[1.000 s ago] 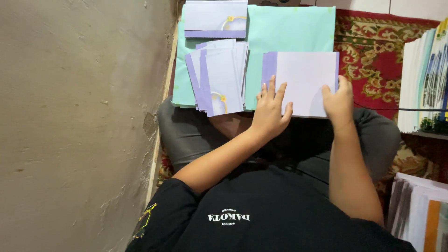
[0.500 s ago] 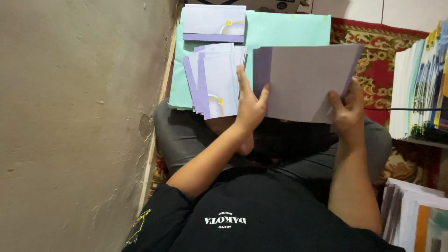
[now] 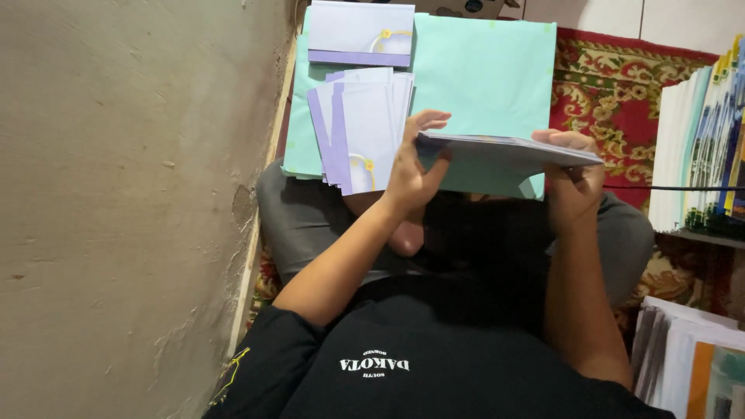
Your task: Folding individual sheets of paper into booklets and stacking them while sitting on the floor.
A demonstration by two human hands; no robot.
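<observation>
My left hand [image 3: 413, 167] and my right hand [image 3: 573, 180] each grip one end of a lavender card [image 3: 504, 147], held nearly flat and seen edge-on above my lap. To its left lies a fanned pile of lavender cards [image 3: 361, 124] with purple stripes and small yellow flowers. It rests on a mint green sheet [image 3: 485, 66]. One more lavender card [image 3: 361, 35] with a purple band lies at the sheet's far end.
A rough beige wall [image 3: 116, 194] runs along the left. A red patterned carpet [image 3: 613, 93] lies under the sheet. Upright stacks of white and coloured paper [image 3: 698, 147] stand on the right, and another paper stack [image 3: 687, 357] sits at lower right.
The card lay flat on the green sheet under both hands, then was lifted and tilted. Now it is raised to near level, edge toward me, still held by both hands.
</observation>
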